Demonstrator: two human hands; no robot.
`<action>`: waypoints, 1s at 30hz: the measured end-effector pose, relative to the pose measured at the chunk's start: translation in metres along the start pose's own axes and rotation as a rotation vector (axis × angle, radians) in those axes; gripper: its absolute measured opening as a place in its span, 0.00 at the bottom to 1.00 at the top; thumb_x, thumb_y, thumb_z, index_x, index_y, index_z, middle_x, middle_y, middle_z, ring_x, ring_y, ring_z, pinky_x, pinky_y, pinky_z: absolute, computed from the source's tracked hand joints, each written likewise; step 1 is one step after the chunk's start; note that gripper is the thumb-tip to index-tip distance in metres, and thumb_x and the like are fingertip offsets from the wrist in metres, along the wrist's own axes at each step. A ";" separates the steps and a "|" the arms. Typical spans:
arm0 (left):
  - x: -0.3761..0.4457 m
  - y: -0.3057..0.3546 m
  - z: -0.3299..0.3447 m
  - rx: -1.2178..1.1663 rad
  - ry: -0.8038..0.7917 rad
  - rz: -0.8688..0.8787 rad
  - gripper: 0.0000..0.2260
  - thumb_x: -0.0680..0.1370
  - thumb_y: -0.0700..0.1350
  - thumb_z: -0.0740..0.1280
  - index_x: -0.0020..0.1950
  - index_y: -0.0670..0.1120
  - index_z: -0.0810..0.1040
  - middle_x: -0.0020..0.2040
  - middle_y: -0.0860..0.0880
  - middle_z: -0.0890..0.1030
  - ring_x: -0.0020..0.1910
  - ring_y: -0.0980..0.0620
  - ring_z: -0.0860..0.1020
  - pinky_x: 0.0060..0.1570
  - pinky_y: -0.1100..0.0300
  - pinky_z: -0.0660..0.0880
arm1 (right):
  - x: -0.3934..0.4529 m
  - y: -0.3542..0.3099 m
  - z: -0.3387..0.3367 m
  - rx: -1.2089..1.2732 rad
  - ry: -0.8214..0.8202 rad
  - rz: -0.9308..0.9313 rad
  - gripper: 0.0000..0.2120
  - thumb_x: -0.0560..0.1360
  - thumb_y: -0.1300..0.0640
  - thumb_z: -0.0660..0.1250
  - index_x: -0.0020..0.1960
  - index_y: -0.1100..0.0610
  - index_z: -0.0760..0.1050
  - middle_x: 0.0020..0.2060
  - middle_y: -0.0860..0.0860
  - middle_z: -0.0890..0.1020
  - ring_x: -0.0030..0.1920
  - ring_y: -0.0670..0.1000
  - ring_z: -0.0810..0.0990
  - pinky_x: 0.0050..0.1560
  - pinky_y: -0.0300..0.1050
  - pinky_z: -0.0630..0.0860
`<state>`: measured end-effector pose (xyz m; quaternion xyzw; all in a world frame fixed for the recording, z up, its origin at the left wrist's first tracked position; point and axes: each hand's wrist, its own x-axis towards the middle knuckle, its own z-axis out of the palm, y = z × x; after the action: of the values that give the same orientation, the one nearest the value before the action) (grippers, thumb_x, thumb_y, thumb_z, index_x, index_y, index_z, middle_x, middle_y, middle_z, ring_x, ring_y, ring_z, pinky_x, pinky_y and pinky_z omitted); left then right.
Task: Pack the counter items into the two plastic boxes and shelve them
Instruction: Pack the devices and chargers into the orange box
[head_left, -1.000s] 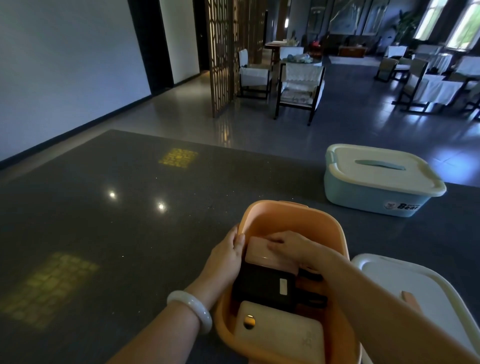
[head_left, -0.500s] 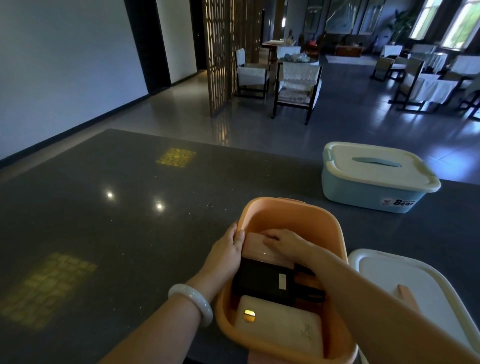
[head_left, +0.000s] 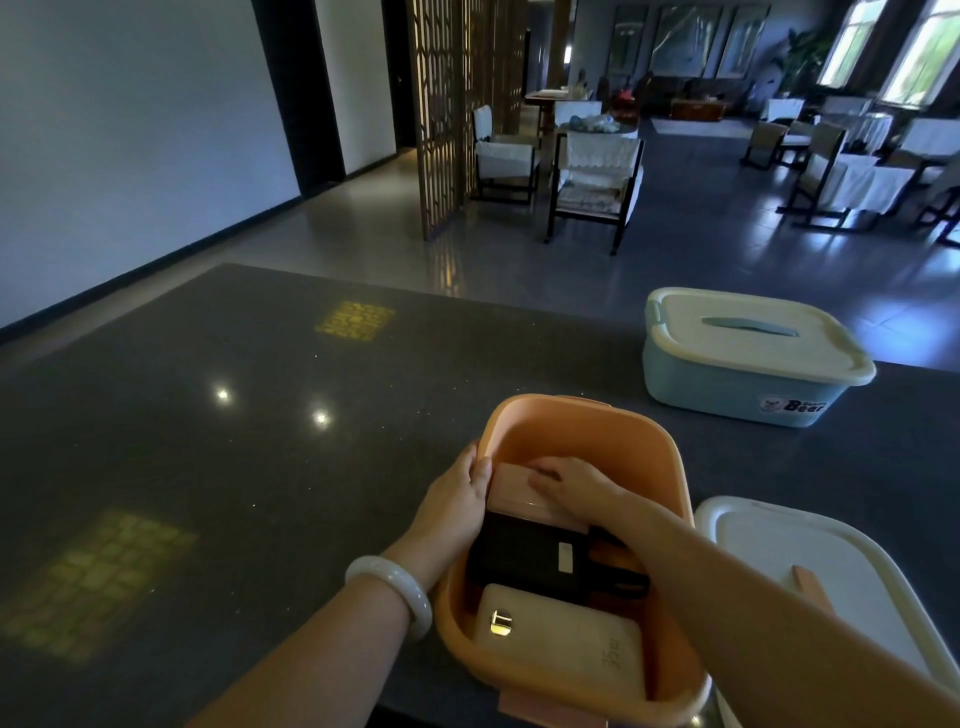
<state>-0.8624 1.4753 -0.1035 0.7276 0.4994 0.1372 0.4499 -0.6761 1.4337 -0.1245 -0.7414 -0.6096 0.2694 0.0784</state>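
A: What's over on the far left, w/ respect to her hands?

B: Just bare dark counter (head_left: 218, 467), two yellowish light patches on it. Then the left hand (head_left: 457, 501), white bangle (head_left: 395, 592) on that wrist. It's wrapped over the left rim of the orange box (head_left: 587, 431), thumb inside, fingers outside, so closed on the rim.

A: And inside the box?

B: Between the two hands there's a pink flat item (head_left: 511, 486), lying at the far end. Right hand (head_left: 571, 483) rests flat on top of it, fingers stretched out & pressing down, not pinching anything. Nearer than the hands: a black item (head_left: 524, 558) w/ a small white label, and closest a cream power bank (head_left: 561, 644). All three lie in the box, touching each other.

A: To the right of her hands?

B: White lid (head_left: 810, 561) lying loose on the counter, just beside the orange box, her right forearm crossing over its edge. Well beyond the right hand, far side of the counter: blue box (head_left: 727, 384), white lid on, "Bear" label on its front.
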 end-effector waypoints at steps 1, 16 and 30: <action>0.000 0.000 0.000 0.006 0.001 0.001 0.24 0.83 0.58 0.49 0.78 0.53 0.54 0.74 0.47 0.67 0.70 0.48 0.68 0.61 0.56 0.67 | -0.001 0.000 0.000 -0.060 0.020 -0.036 0.18 0.82 0.47 0.56 0.70 0.48 0.69 0.64 0.47 0.75 0.53 0.42 0.72 0.56 0.39 0.65; -0.021 -0.001 -0.025 0.122 0.032 0.169 0.19 0.82 0.58 0.53 0.71 0.55 0.68 0.62 0.51 0.78 0.60 0.53 0.77 0.63 0.52 0.72 | -0.026 -0.047 -0.041 -0.113 0.347 -0.167 0.09 0.79 0.54 0.63 0.58 0.52 0.76 0.54 0.48 0.80 0.51 0.45 0.78 0.55 0.42 0.76; -0.207 -0.117 -0.181 0.941 0.569 -0.375 0.27 0.77 0.57 0.63 0.73 0.50 0.62 0.66 0.47 0.70 0.65 0.43 0.70 0.61 0.48 0.66 | 0.005 -0.308 0.082 -0.408 -0.031 -0.748 0.27 0.74 0.53 0.67 0.71 0.54 0.65 0.67 0.54 0.67 0.67 0.59 0.66 0.66 0.53 0.66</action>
<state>-1.1465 1.4042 -0.0429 0.6830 0.7282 0.0085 -0.0570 -0.9812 1.4964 -0.0579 -0.4655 -0.8784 0.1072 0.0132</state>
